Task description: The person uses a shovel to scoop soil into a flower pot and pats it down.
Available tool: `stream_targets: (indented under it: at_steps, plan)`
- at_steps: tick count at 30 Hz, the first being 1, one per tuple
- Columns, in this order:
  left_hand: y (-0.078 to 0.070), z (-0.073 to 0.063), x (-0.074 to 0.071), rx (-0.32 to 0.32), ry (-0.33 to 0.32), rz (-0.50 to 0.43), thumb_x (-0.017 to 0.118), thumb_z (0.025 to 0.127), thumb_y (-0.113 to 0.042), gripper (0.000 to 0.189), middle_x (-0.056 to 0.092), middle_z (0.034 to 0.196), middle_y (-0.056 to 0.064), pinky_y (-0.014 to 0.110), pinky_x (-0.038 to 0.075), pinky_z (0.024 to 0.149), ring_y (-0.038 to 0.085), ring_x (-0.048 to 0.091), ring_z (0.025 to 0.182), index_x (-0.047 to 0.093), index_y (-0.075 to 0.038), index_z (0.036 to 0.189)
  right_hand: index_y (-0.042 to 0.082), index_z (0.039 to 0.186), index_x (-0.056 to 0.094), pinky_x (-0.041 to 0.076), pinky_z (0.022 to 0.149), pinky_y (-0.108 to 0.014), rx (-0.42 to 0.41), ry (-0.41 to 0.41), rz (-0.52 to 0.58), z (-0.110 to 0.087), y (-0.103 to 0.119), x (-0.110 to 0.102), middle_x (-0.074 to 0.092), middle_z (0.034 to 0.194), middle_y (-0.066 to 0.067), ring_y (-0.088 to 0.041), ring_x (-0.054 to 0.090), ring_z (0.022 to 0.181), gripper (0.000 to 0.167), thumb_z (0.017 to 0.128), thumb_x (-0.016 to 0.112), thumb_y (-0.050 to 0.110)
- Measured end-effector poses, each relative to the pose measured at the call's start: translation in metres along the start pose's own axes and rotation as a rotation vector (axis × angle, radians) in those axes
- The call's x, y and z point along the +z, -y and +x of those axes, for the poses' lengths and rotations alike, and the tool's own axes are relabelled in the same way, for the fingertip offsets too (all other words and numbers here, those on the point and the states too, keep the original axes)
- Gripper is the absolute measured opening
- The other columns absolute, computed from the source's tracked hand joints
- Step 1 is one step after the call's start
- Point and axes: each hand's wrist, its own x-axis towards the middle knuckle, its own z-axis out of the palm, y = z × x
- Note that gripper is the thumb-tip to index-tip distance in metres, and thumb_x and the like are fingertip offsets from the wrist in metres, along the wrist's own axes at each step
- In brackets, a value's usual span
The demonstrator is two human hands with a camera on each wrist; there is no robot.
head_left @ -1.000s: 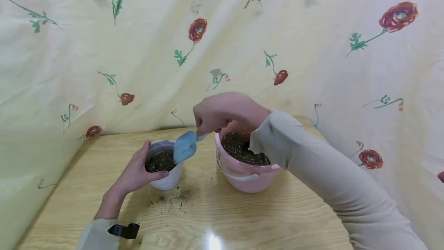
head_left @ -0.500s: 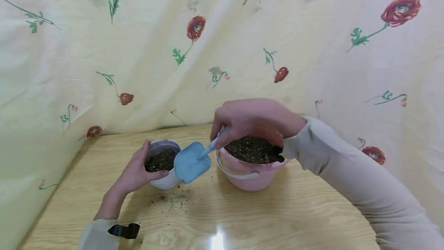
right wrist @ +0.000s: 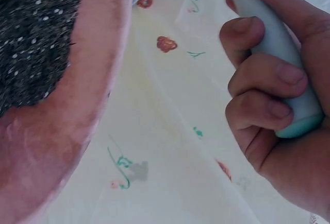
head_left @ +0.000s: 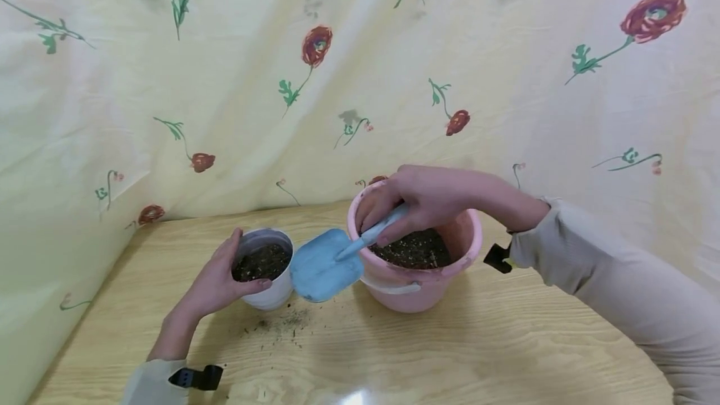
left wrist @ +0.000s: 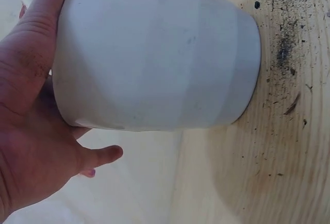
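Observation:
My left hand [head_left: 215, 283] holds a white flower pot [head_left: 274, 294], its thumb at the near rim and its fingers round the left and far side. Dark potting soil [head_left: 263, 262] lies inside, below the rim. In the left wrist view the pot's smooth wall [left wrist: 154, 54] hides part of that hand. My right hand [head_left: 424, 199] grips a light blue hand trowel [head_left: 325, 265] by its handle, above the pink bucket [head_left: 402, 297]. The trowel's blade hangs between pot and bucket. Curled fingers wrap the handle [right wrist: 281, 54] in the right wrist view.
White-flecked dark soil [head_left: 419, 254] lies in the bucket, whose white handle [head_left: 394, 286] hangs down in front. Spilled soil [head_left: 287, 320] dots the wooden table [head_left: 315, 367] near the pot. Flower-patterned sheeting [head_left: 236, 80] stands behind and at the sides.
My right hand has carried the trowel rightward from the pot's rim to above the bucket, the blade turning flatter towards the camera. My left hand stays on the pot.

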Motion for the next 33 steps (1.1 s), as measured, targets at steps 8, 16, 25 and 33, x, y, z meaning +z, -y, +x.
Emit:
stream_targets:
  at_steps: [8,16,25,33]
  plan:
    - [-0.011,-0.002,-0.005,0.008,0.003,0.062,0.083,0.068,-0.051,0.126,0.005,0.157,0.028,0.068,0.025,0.102,0.05,0.012,0.141,0.005,-0.002,0.154,0.024,0.107,0.076,0.049,0.063,-0.02,0.072,0.012,0.032,-0.019,-0.001,-0.011,0.07,0.091,0.018,-0.001,0.058,0.07,0.021,0.088,0.07,0.032]
    - [-0.053,0.009,0.009,0.181,0.009,0.054,0.084,0.066,-0.054,0.126,0.009,0.16,0.017,0.064,0.023,0.107,0.037,0.008,0.146,0.006,-0.012,0.156,0.025,0.11,0.075,0.053,0.072,-0.024,0.197,0.044,0.106,-0.035,-0.011,-0.021,0.071,0.092,0.017,-0.006,0.063,0.08,0.02,0.09,0.069,0.029]
    - [-0.099,0.028,0.036,0.263,0.064,-0.065,0.081,0.064,-0.062,0.124,0.004,0.161,-0.005,0.052,0.021,0.113,0.019,0.007,0.147,0.0,-0.035,0.154,0.026,0.115,0.072,0.047,0.066,-0.02,0.268,0.042,0.104,-0.049,-0.033,-0.021,0.072,0.097,0.016,-0.005,0.057,0.073,0.027,0.09,0.068,0.033]
    - [-0.125,0.052,0.05,0.332,0.088,-0.097,0.087,0.06,-0.055,0.131,0.006,0.161,-0.005,0.051,0.022,0.113,0.018,0.009,0.147,0.0,-0.032,0.155,0.031,0.116,0.071,0.034,0.047,-0.021,0.388,0.023,0.081,-0.067,-0.058,-0.018,0.054,0.059,0.012,-0.003,0.032,0.048,0.029,0.088,0.07,0.038]
